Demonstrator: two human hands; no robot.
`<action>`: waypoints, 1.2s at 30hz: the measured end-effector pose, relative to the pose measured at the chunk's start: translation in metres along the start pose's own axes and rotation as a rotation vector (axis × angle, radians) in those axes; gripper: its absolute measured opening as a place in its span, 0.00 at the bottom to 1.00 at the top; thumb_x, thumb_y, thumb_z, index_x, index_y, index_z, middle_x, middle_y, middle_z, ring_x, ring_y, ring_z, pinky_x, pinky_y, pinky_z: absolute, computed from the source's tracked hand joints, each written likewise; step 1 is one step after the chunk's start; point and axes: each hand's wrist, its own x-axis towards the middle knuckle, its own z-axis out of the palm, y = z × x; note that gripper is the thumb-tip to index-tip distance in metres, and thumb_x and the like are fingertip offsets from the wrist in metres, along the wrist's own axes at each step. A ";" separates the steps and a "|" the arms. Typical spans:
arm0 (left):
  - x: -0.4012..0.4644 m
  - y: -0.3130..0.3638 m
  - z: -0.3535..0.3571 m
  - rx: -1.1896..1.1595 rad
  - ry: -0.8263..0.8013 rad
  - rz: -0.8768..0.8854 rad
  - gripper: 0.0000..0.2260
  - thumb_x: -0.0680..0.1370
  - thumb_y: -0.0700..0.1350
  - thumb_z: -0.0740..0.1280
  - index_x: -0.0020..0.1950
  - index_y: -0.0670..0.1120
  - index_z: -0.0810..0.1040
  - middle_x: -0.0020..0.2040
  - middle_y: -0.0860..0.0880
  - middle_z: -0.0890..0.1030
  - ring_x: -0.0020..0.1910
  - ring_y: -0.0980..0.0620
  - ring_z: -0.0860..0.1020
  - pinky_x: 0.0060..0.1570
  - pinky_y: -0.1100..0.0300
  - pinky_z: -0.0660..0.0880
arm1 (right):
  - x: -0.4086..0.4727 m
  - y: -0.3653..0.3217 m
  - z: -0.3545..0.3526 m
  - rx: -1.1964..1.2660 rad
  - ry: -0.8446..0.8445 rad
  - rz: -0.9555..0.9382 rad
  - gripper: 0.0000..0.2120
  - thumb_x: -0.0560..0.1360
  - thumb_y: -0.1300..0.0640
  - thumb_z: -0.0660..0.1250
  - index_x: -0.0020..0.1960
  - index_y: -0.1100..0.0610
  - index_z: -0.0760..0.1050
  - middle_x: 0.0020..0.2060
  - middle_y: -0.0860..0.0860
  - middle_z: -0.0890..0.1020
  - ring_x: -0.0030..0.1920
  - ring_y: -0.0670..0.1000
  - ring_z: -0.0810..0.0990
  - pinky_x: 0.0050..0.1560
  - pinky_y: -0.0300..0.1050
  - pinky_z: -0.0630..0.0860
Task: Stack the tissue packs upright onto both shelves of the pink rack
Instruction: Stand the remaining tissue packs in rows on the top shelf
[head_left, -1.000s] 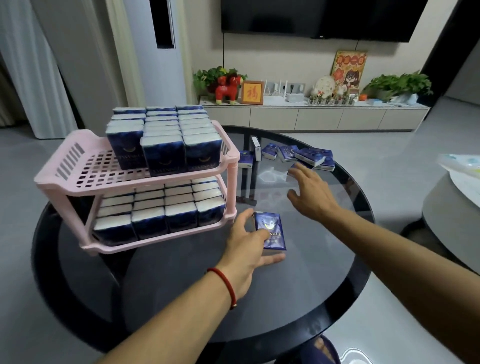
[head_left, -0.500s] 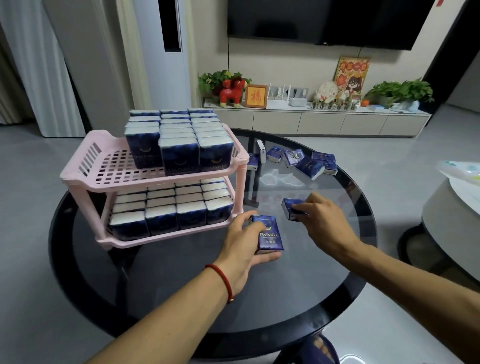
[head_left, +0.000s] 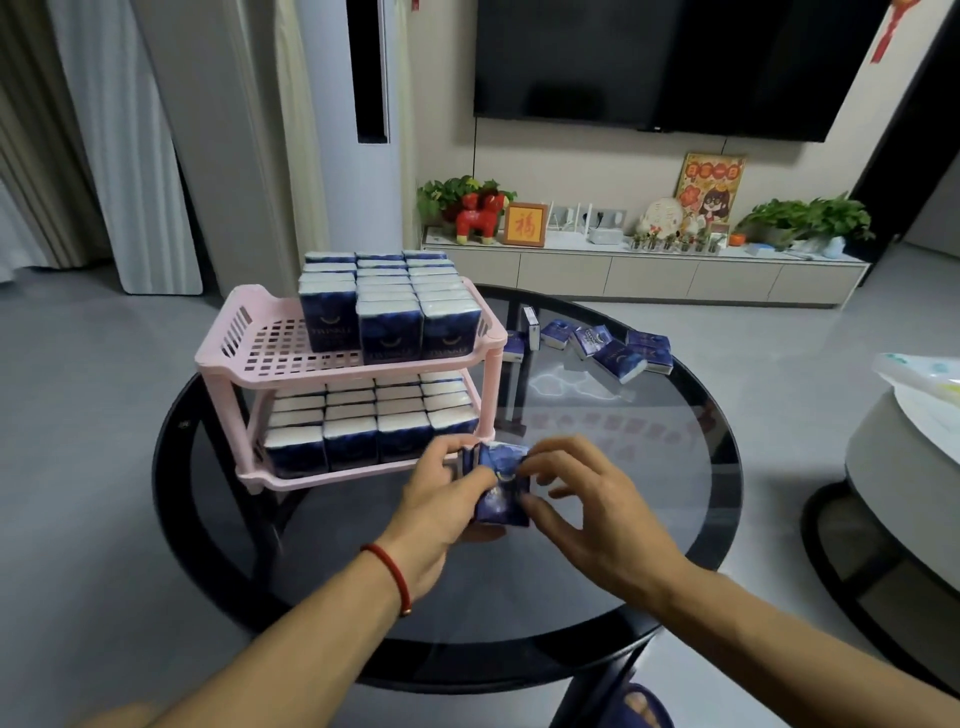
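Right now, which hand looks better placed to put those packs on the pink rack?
Probably the left hand: it grips the held packs right beside the pink rack. The right hand sits farther away.

A rack (head_left: 236, 358) stands on the left part of a round table (head_left: 675, 545). Rows of upright packs fill the right and rear of its upper shelf (head_left: 384, 306) and all of its lower shelf (head_left: 363, 421). Loose packs (head_left: 608, 345) lie at the table's far edge, right of the rack. Near the front, just right of the lower shelf, the left hand (head_left: 436, 499) and right hand (head_left: 587, 514) meet around held packs (head_left: 501, 486) above the tabletop. Behind the table a cabinet (head_left: 649, 273) runs along the wall under a television (head_left: 675, 62)
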 end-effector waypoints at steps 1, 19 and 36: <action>-0.002 0.001 -0.005 0.073 -0.008 0.059 0.17 0.78 0.35 0.69 0.59 0.55 0.77 0.55 0.45 0.85 0.50 0.44 0.85 0.47 0.42 0.84 | 0.002 -0.001 0.002 0.040 0.008 0.052 0.16 0.80 0.50 0.68 0.66 0.50 0.74 0.62 0.43 0.73 0.56 0.43 0.77 0.54 0.40 0.80; -0.014 -0.005 -0.071 0.886 -0.065 0.372 0.32 0.73 0.52 0.76 0.74 0.59 0.68 0.65 0.61 0.74 0.63 0.62 0.73 0.64 0.62 0.71 | 0.033 -0.020 0.038 0.253 -0.142 0.107 0.22 0.72 0.56 0.78 0.62 0.48 0.72 0.53 0.43 0.78 0.52 0.43 0.79 0.47 0.45 0.82; -0.049 0.057 -0.098 0.861 0.163 0.640 0.23 0.70 0.45 0.79 0.61 0.58 0.77 0.56 0.63 0.78 0.56 0.64 0.77 0.54 0.72 0.74 | 0.049 -0.045 0.014 0.427 0.271 0.340 0.09 0.78 0.59 0.70 0.52 0.48 0.73 0.46 0.44 0.81 0.46 0.42 0.81 0.44 0.40 0.82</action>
